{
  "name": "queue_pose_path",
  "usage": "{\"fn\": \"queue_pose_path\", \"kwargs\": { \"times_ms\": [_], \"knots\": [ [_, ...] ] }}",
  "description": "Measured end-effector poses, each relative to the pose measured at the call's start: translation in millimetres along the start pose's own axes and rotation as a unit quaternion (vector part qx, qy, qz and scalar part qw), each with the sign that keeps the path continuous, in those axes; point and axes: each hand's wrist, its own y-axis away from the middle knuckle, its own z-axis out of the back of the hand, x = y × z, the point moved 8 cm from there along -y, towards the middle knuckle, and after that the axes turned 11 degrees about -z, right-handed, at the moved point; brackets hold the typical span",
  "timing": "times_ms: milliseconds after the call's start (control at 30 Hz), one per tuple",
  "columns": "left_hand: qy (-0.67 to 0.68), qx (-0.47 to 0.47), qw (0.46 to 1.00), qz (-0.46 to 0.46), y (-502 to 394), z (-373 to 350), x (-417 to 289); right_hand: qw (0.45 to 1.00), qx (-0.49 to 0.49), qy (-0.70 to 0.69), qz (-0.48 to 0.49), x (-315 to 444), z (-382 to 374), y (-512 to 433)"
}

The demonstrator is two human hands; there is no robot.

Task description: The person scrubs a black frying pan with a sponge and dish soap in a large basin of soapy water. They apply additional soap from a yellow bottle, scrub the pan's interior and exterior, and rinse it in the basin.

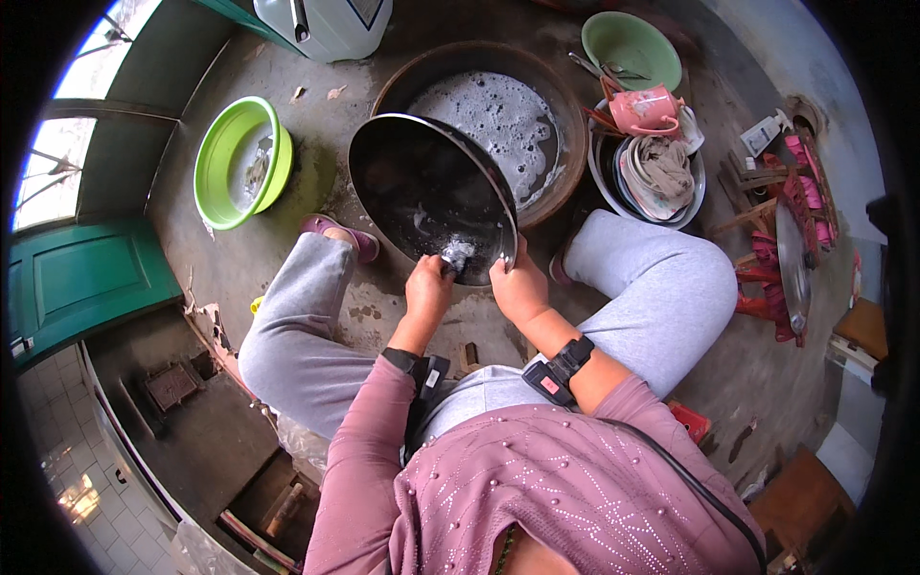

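Observation:
A black wok (410, 180) is tilted up toward me, its dark inside facing me and its far side over a large basin (571, 136) of foamy water (489, 122). My right hand (521, 287) grips the wok's near right rim, thumb inside. At the near edge, my left hand (425, 289) presses a silvery scrubber (457, 253) against the wok's inner surface; the fingers partly cover it, and I cannot tell its exact kind. White suds smear the metal around it.
A lime-green basin (282, 172) with a cloth stands left. At right, a white basin (701, 194) holds stacked bowls, a cloth (661, 165) and a pink mug (645, 111); a pale green bowl (632, 43) is behind. A plastic jug (334, 29) stands at the back, a pump bottle (762, 135) by the right wall.

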Motion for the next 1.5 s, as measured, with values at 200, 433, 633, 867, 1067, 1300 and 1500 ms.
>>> {"fn": "queue_pose_path", "kwargs": {
  "times_ms": [200, 433, 633, 867, 1067, 1300, 1500],
  "knots": [
    [-0.090, -0.009, 0.996, -0.017, -39.1, 37.0, 45.4, 0.999, -0.030, -0.016, 0.021, -1.3, -0.1, -1.2],
    [-0.026, 0.008, 1.000, 0.012, -0.4, -0.2, -1.9, 1.000, -0.024, -0.004, 0.014, -0.3, -0.7, -1.4],
    [-0.006, 0.005, 1.000, -0.018, -14.9, 14.5, 13.0, 0.999, -0.017, -0.030, 0.012, 0.9, 3.0, -2.2],
    [-0.125, -0.082, 0.989, 0.003, -50.6, 57.5, 68.4, 1.000, 0.012, -0.022, -0.009, -0.1, 1.4, -4.4],
    [0.246, -0.197, 0.937, 0.154, -60.7, 85.1, 109.5, 0.998, 0.019, -0.035, -0.046, -5.3, 4.5, -9.2],
    [0.355, -0.145, 0.916, 0.121, -100.2, 100.3, 92.5, 0.997, 0.020, -0.039, -0.065, -9.3, 6.4, -14.8],
    [0.326, -0.045, 0.910, 0.254, -53.0, 34.9, 81.5, 0.983, 0.089, -0.099, -0.127, -21.3, -5.5, -17.5]
  ]
}}
